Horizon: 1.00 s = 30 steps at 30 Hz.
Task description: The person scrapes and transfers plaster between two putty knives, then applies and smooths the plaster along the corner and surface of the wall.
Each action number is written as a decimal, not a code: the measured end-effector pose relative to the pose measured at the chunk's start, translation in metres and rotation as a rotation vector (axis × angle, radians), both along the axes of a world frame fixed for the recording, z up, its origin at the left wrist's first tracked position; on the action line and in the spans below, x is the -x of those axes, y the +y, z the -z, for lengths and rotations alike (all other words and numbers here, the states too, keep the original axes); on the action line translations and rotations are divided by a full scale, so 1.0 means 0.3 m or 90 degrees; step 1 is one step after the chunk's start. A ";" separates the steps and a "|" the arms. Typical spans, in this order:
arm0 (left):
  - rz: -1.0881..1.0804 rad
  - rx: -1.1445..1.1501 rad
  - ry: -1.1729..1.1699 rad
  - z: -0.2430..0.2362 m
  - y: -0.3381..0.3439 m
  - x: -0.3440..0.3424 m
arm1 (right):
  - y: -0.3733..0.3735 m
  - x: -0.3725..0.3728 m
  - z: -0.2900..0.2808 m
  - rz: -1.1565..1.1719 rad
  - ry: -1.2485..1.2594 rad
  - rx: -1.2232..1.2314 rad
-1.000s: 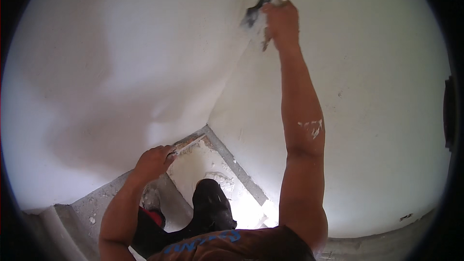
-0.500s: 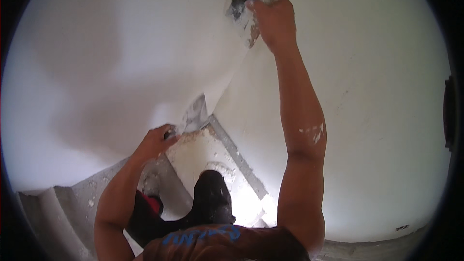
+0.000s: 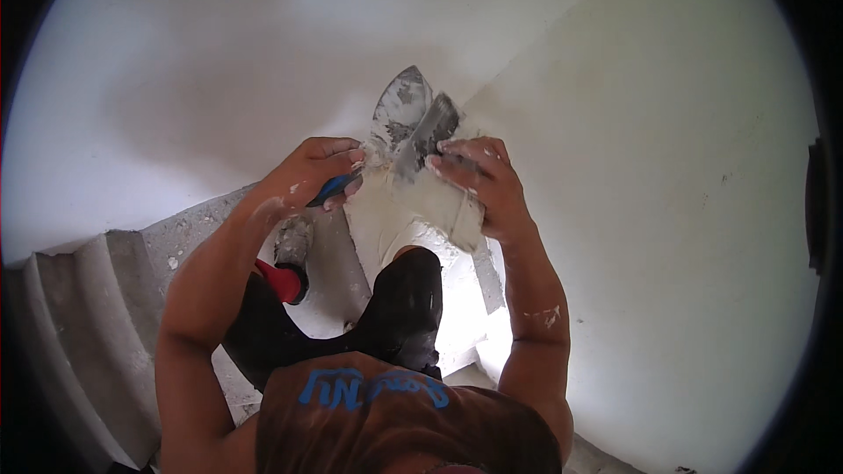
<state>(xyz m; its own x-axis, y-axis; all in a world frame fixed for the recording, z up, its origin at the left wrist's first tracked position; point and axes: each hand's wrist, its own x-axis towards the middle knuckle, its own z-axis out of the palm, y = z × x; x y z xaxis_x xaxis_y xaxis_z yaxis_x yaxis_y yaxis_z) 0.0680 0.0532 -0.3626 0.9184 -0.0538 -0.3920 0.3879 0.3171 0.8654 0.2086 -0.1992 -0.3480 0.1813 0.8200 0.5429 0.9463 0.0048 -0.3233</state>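
Just left of centre, my left hand [image 3: 307,171] grips the blue handle of a putty knife [image 3: 399,105], whose broad, smeared blade points up and forward. Opposite it, my right hand [image 3: 487,180] is closed on a plastering trowel [image 3: 452,211] coated in pale putty, its dark grey part [image 3: 426,136] under or beside the fingertips. The two tools meet or overlap in front of me; whether they touch is hard to tell. White putty flecks are on both hands.
White walls [image 3: 650,167] meet in a corner ahead. Grey concrete steps [image 3: 114,325] descend at the lower left. My legs [image 3: 413,298] are on a dusty landing [image 3: 320,298], beside a grey, crusted object [image 3: 294,241].
My right hand has come down from high on the wall with the trowel. My left hand has lifted the putty knife up and rightward, so both tools are now together.
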 end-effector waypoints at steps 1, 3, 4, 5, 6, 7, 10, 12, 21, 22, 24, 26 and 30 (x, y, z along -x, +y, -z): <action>0.000 0.023 -0.004 -0.001 0.007 0.003 | -0.003 -0.026 0.037 0.023 -0.004 -0.002; 0.011 -0.002 -0.006 0.006 0.002 0.000 | -0.026 -0.062 0.082 0.061 0.047 -0.048; 0.015 -0.026 -0.013 0.006 -0.006 -0.004 | -0.045 -0.083 0.116 0.093 0.095 -0.095; 0.031 -0.030 -0.018 0.002 -0.019 -0.008 | -0.089 -0.112 0.198 0.186 0.122 -0.105; -0.004 0.006 -0.060 -0.013 -0.024 -0.001 | -0.112 -0.122 0.270 0.198 0.121 -0.116; -0.037 0.043 -0.103 -0.021 -0.026 0.007 | -0.134 -0.118 0.336 0.241 0.308 -0.082; -0.135 -0.233 -0.284 0.004 -0.021 0.011 | -0.134 -0.108 0.506 0.313 0.784 -0.164; -0.113 -0.392 -0.315 0.041 0.033 0.020 | -0.011 -0.015 0.426 0.229 1.235 -0.497; -0.061 -0.984 -0.315 0.049 0.042 -0.008 | 0.061 -0.010 0.129 0.138 1.175 -0.634; -0.038 -0.998 -0.281 0.092 0.075 0.004 | 0.043 -0.106 0.120 0.122 1.142 -0.642; -0.021 -1.009 -0.264 0.131 0.079 0.016 | -0.006 -0.307 0.062 0.327 0.621 -0.696; 0.024 -0.933 -0.208 0.132 0.098 0.050 | 0.051 -0.300 -0.338 0.444 0.374 -0.545; 0.018 -0.878 -0.254 0.117 0.072 0.040 | 0.054 -0.492 -0.660 0.516 0.204 -0.446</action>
